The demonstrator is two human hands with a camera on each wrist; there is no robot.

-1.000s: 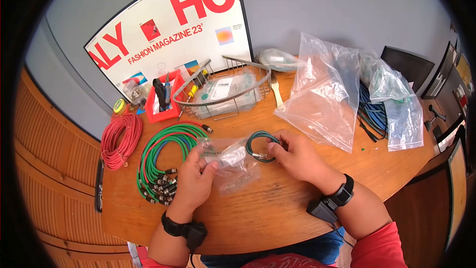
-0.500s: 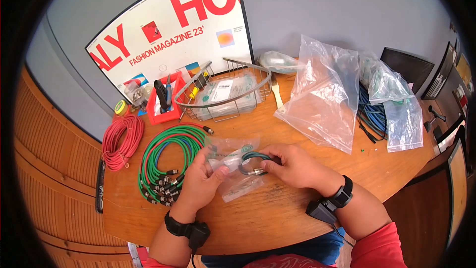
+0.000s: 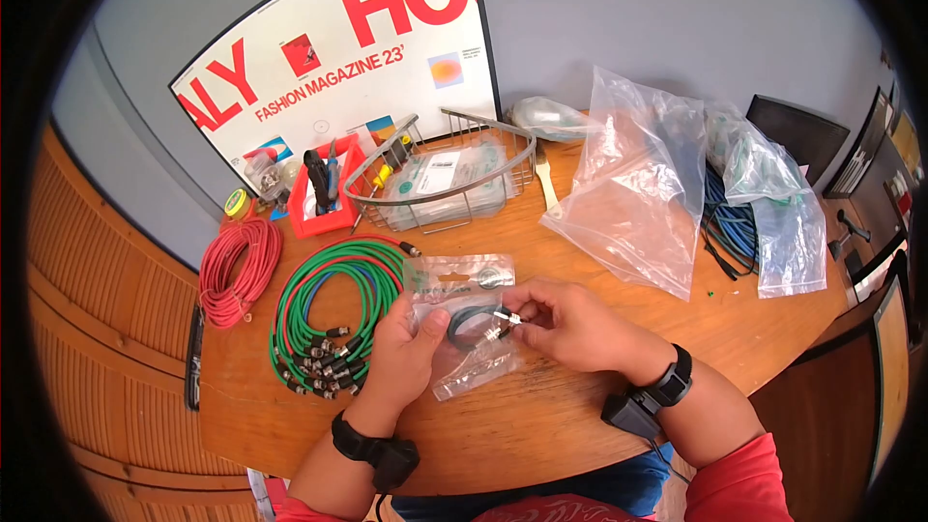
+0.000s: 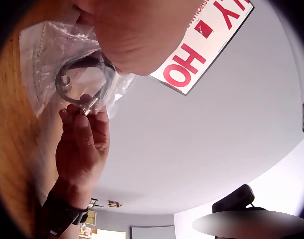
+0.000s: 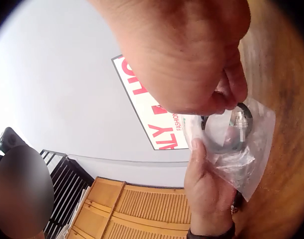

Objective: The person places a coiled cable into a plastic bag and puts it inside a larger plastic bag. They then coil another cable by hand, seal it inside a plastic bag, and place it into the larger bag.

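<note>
Both of your hands are on one small clear plastic bag (image 3: 462, 314), held just above the round wooden table (image 3: 541, 406), near its front edge. Your left hand (image 3: 404, 360) pinches the bag's left side, thumb curled over the front and fingers behind it. Your right hand (image 3: 570, 321) has its fingertips closed on the silver metal connector (image 3: 503, 319) at the end of the small dark coiled cable (image 3: 471, 327), right at the bag's right-hand opening. That coil sits mostly inside the bag; the connector end pokes out towards your right hand.

From the left wrist view the coil (image 4: 85, 74) shows through the crinkled plastic (image 4: 42, 50), but your left palm covers the bag's upper part. From the right wrist view your right hand hides most of the coil (image 5: 226, 134), and how far in the cable has gone is hard to judge. Left of the bag on the table lies the big bundle of green, red and blue cables (image 3: 329, 304).
</note>
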